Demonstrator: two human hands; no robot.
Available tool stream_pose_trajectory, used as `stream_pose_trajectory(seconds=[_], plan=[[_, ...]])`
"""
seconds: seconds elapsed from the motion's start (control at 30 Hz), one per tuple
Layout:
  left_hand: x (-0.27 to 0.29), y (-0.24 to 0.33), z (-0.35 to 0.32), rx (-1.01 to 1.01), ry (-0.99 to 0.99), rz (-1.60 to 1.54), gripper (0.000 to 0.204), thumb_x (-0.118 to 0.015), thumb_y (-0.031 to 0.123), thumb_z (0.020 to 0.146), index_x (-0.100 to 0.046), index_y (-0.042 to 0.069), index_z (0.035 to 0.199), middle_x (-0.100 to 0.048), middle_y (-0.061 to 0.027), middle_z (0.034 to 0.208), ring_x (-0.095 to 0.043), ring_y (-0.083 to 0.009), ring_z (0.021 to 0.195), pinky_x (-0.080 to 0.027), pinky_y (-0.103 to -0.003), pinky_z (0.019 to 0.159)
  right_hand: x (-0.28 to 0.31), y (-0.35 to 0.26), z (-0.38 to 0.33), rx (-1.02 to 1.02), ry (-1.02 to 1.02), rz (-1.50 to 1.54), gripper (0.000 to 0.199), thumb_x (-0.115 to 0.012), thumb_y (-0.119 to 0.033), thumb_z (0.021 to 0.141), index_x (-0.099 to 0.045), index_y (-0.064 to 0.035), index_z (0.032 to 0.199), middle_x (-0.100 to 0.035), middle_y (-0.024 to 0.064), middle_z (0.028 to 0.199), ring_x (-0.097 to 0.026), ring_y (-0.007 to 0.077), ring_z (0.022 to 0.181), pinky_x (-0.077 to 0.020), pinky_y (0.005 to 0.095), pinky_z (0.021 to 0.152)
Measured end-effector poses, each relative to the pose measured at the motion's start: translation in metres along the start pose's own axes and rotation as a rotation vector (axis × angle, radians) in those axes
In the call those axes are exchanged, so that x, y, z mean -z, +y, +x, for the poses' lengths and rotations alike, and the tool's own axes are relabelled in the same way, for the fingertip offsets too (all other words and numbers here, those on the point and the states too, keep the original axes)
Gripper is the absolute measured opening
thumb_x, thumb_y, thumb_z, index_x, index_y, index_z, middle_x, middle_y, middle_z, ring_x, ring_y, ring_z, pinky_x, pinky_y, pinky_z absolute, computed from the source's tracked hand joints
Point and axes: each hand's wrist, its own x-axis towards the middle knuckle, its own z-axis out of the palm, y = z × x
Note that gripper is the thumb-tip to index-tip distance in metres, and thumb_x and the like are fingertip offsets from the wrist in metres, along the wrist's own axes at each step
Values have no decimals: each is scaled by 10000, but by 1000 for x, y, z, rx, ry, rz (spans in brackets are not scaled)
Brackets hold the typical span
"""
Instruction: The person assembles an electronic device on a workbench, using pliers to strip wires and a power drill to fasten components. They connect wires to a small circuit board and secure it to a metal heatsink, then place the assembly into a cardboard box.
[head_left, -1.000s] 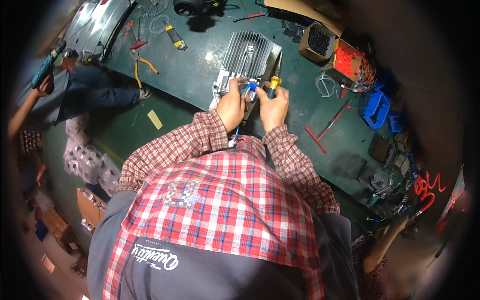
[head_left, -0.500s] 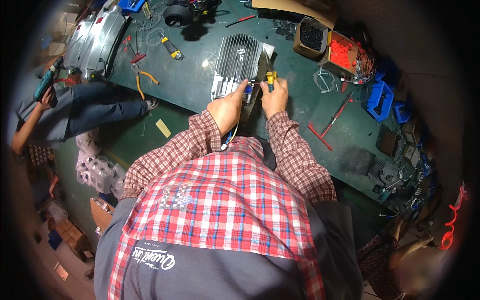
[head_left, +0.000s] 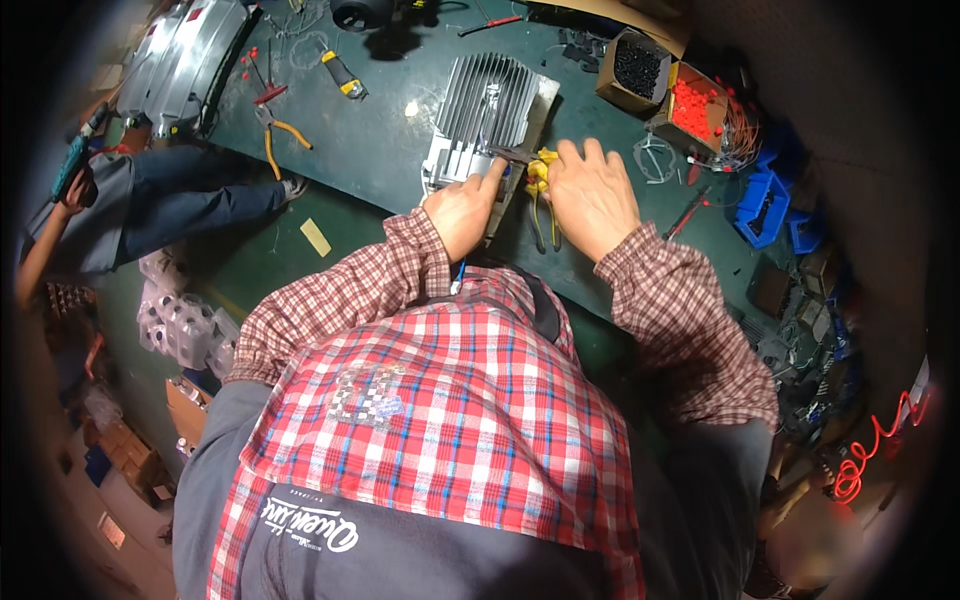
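A silver finned metal housing [head_left: 484, 105] rests on the green workbench, its fins running away from me. My left hand [head_left: 460, 217] is at its near edge, fingers closed with the index finger reaching forward; what they hold is hidden. Thin wires, one blue [head_left: 460, 272], hang below that hand. My right hand [head_left: 592, 200] is closed on yellow-handled pliers [head_left: 541, 172]. Their jaws point left, by my left fingertip at the housing's near right part, and their handles hang toward me. Whether the jaws touch anything cannot be seen.
Boxes of black parts [head_left: 637, 70] and red caps [head_left: 695, 105] stand at the back right, near blue bins [head_left: 760, 208]. Orange-handled pliers [head_left: 268, 140] and a yellow-black tool [head_left: 343, 75] lie left. Beyond the bench's left side, another person holds a teal power drill [head_left: 70, 165].
My right hand has shifted right, and the pliers have swung from pointing away from me to pointing left at the housing. My left hand stays near the housing's edge.
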Motion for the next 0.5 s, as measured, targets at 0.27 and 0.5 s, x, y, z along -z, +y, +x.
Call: stream_pose_trajectory(seconds=[0.27,0.5], plan=[[-4,2,-7,50,241,-87,286,-642,142,816,-537,57,1069,-579,-165,783,-602,-346,765,-509,-445,687,13,-2,16,179,-34,-169,109,-572,-118,773,-644,-38,760,-564,67,852,-553,237,854,-447,337,688],[-25,-5,-4,-14,370,-133,226,-651,113,801,-545,51,991,-568,-157,738,-584,-340,735,-506,-430,661,38,9,56,95,-340,33,289,-697,-310,827,-710,-21,824,-661,187,889,-672,352,795,-539,444,688]])
